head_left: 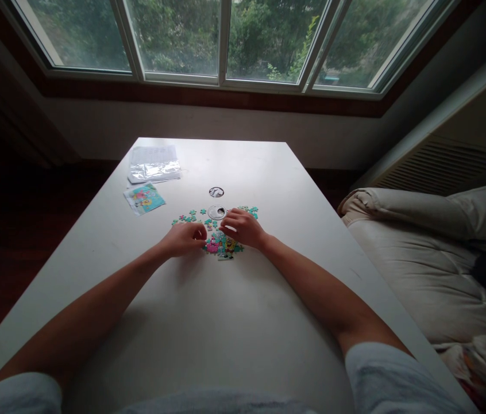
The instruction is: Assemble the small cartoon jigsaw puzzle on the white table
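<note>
A partly joined jigsaw puzzle with cartoon figures in pink, yellow and teal lies on the white table. At its left edge is my left hand, its fingers curled and thumb brought in toward them. My right hand reaches over the puzzle's upper right side, fingers bent and tips close together. Whatever either hand pinches, if anything, is too small or hidden to name. Loose puzzle pieces are scattered behind the hands, some partly covered by the right one. A round metal-looking lid sits among them.
A round dark-and-light disc lies behind the lid. Toward the left are a printed picture card and a clear plastic bag. The white table faces a window. A padded couch stands along the right.
</note>
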The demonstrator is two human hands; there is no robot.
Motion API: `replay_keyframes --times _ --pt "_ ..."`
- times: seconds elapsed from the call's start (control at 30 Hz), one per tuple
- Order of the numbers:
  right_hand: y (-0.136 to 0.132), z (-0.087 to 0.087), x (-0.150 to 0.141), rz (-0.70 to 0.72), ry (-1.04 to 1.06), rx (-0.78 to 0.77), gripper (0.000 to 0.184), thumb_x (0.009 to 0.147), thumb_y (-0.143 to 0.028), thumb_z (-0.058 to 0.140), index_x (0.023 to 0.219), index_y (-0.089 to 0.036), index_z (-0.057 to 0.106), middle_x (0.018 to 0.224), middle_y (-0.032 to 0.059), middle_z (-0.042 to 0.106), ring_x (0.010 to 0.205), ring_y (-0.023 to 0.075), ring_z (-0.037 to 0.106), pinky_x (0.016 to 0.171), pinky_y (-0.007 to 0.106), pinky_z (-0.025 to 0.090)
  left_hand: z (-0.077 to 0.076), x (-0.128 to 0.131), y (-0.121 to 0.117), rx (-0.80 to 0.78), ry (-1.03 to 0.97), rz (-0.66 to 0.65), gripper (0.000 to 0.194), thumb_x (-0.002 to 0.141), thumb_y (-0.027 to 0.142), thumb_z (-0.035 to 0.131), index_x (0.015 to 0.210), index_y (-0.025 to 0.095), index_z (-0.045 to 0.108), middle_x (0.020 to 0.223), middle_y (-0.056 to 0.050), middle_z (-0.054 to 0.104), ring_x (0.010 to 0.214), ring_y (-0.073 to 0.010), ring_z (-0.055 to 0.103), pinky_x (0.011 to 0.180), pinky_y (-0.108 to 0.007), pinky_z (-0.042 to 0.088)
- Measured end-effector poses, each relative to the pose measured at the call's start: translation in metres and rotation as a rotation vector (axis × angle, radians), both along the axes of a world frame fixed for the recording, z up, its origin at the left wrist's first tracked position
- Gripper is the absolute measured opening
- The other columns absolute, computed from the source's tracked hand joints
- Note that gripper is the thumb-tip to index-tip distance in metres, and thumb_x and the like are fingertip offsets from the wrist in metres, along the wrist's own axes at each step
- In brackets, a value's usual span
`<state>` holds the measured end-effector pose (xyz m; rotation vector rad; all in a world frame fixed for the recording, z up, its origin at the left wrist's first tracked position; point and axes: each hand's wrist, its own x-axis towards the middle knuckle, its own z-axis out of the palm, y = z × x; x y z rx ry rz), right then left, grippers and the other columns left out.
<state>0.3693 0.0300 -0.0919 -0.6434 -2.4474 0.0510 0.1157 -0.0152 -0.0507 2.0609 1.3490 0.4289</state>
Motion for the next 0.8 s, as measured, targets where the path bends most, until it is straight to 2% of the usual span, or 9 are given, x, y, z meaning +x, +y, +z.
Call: replay_keyframes --times 0.2,0.33,0.57,0.8 --pt "-0.0002 0.0009 -0.0001 -0.006 -0.016 0.001 0.028 0.102 -0.042 0.055 0.087 -0.022 0.066 0.083 0.0058 0.066 0.085 0.0220 0.055 0.075 0.035 0.042 -0.0040 0.0012 -0.0027 0.064 0.084 -0.028 0.005 0.070 0.029 0.070 0.073 0.025 0.068 0.073 0.001 0.071 0.065 -0.0175 0.060 0.061 -0.027 0.036" --pt "0.0004 0.0001 -0.0001 -0.007 -0.014 0.000 0.027 0.101 -0.043 0.056 0.087 -0.022 0.066 0.082 0.0059 0.066 0.085 0.0220 0.055 0.075 0.035 0.042 -0.0058 0.0005 -0.0025 0.066 0.059 -0.038 0.005 0.069 0.029 0.069 0.072 0.025 0.068 0.071 0.002 0.070 0.064 -0.0170 0.059 0.059 -0.027 0.035" --pt "0.0002 0.0000 0.0001 -0.010 -0.021 -0.008 0.024 0.101 -0.041 0.058 0.087 -0.022 0.066 0.083 0.0055 0.066 0.086 0.0218 0.055 0.076 0.035 0.042 -0.0002 0.0014 -0.0039 0.019 0.055 -0.068 0.006 0.068 0.028 0.069 0.072 0.025 0.070 0.070 0.002 0.070 0.063 -0.0168 0.060 0.056 -0.025 0.034" --pt "0.0007 0.0000 -0.0004 -0.009 -0.013 -0.010 0.026 0.100 -0.042 0.058 0.087 -0.022 0.067 0.082 0.0057 0.065 0.085 0.0218 0.055 0.076 0.034 0.042 0.0013 0.0032 -0.0087 0.072 0.062 -0.059 0.002 0.068 0.025 0.069 0.069 0.025 0.070 0.067 0.002 0.069 0.059 -0.0163 0.058 0.057 -0.026 0.033"
